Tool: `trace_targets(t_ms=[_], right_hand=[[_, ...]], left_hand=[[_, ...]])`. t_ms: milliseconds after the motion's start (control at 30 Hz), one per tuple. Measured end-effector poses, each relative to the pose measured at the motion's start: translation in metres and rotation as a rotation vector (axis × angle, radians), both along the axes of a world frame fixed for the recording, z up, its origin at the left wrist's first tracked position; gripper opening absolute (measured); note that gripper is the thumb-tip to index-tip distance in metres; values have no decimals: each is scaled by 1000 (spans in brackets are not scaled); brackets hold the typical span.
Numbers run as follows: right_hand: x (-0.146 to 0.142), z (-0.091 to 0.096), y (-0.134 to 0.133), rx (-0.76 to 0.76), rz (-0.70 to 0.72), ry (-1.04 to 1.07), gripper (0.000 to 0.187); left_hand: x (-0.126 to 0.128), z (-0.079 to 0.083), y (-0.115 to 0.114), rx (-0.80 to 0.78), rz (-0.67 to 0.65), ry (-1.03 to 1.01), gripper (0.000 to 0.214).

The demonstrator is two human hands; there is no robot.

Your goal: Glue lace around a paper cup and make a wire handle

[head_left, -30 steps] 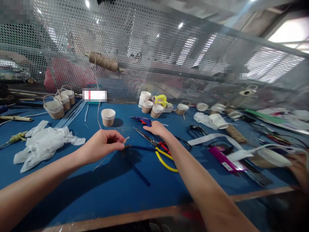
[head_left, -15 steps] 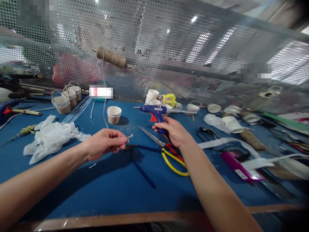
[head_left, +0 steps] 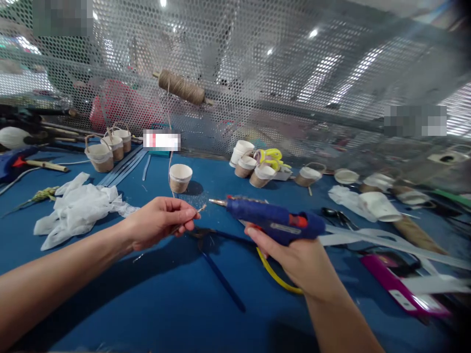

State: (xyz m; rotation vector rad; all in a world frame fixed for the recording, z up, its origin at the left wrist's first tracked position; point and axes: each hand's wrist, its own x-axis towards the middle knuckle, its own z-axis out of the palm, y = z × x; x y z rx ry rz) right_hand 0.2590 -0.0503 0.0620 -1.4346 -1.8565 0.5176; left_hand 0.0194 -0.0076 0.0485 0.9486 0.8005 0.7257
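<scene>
My left hand (head_left: 162, 220) pinches the end of a thin twine (head_left: 170, 159), which runs up to a brown spool (head_left: 181, 87) on the mesh. In my right hand (head_left: 290, 260) is a blue glue gun (head_left: 272, 215), its metal nozzle pointing left toward the twine's tip, a short gap away. Just beyond my left hand stands a small cup (head_left: 180, 177) with a white rim and brown lower wall. Below the two hands lie blue-handled pliers (head_left: 221, 274). Scissors with a yellow handle (head_left: 277, 274) are partly hidden by the glue gun and right hand.
Crumpled white fabric (head_left: 86, 206) lies at left, near several small handled baskets (head_left: 101, 158). More cups (head_left: 262, 175) stand at the back. On the right are white ribbon (head_left: 368, 238), a purple box (head_left: 401, 284) and black cables. A second glue gun (head_left: 16, 164) rests far left.
The glue gun has come nearer and lower, turning so its side faces me, and its nozzle has dropped toward the twine's end. My left hand keeps its pinch. The view has shifted slightly.
</scene>
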Motion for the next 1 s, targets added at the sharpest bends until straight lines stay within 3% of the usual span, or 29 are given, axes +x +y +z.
trace_targets(t_ms=[200, 400, 600, 767, 1000], right_hand=[[-7, -6, -4, 285, -143, -153, 20], [-10, -3, -2, 382, -61, -239, 20], [-5, -15, 0, 351, -102, -251, 29], [-3, -24, 0, 490, -168, -320, 42], [2, -12, 1, 401, -70, -353, 23]], left_hand=[[-2, 4, 0, 98, 32, 88, 27], [-1, 6, 0, 132, 35, 138, 25], [-2, 7, -1, 140, 26, 153, 24], [-3, 5, -2, 161, 25, 167, 24], [-3, 5, 0, 223, 26, 175, 23]])
